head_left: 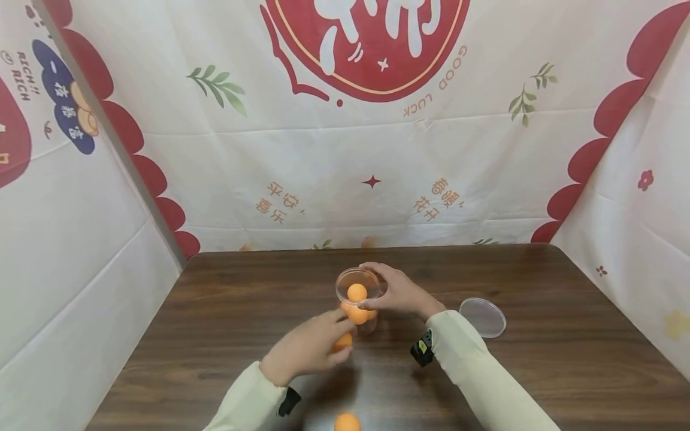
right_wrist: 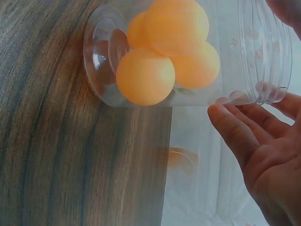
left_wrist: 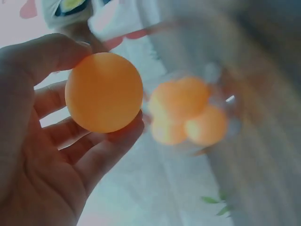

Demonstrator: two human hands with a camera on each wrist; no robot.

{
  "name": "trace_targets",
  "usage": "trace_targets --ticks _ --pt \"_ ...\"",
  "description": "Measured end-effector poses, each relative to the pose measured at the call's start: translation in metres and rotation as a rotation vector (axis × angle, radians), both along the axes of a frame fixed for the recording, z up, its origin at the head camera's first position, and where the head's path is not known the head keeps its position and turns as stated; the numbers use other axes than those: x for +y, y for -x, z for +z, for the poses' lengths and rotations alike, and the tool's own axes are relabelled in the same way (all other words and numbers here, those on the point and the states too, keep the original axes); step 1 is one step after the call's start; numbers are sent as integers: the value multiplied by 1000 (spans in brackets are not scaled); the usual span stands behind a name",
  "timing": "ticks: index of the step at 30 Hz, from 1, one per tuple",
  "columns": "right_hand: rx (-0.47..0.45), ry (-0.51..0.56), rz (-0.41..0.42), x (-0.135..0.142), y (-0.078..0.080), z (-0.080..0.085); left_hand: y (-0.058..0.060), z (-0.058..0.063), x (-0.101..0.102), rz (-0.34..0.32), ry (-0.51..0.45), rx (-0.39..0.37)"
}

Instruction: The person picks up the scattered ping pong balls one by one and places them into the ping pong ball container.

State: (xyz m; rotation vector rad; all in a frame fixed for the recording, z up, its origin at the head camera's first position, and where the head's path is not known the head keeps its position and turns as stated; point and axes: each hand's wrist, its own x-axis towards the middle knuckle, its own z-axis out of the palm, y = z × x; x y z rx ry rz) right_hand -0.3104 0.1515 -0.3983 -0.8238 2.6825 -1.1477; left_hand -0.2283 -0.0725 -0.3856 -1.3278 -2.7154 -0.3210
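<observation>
A clear plastic jar [right_wrist: 230, 56] stands on the table with several orange ping-pong balls [right_wrist: 146, 77] inside. Round its rim my right hand [head_left: 399, 291] curves, thumb on the near side and fingers on the far side. My left hand [head_left: 309, 347] is just left of the jar and nearer to me, pinching another orange ping-pong ball [left_wrist: 104, 92] between thumb and fingers. In the left wrist view that ball is apart from the jar, which looks blurred behind it. The jar's mouth faces up, uncovered, in the head view.
One more orange ball [head_left: 347, 422] lies at the bottom edge of the head view. A round clear lid [head_left: 483, 317] rests on the brown wooden table [head_left: 242, 299], right of the jar. Printed white cloth [head_left: 334, 155] hangs behind the table and at both sides.
</observation>
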Motion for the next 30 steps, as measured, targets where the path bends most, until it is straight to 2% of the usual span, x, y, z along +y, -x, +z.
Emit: trace_targets --ticks 6,11,24,30 --pt "5 25 11 0 1 3 20 28 2 2 -99 47" --pt "-7 23 22 1 2 1 33 38 8 -13 -137 63" --pt "-14 55 27 4 -2 -1 60 33 27 27 -105 -80" --pt "-31 95 51 2 -1 -2 76 32 32 92 -88 -192"
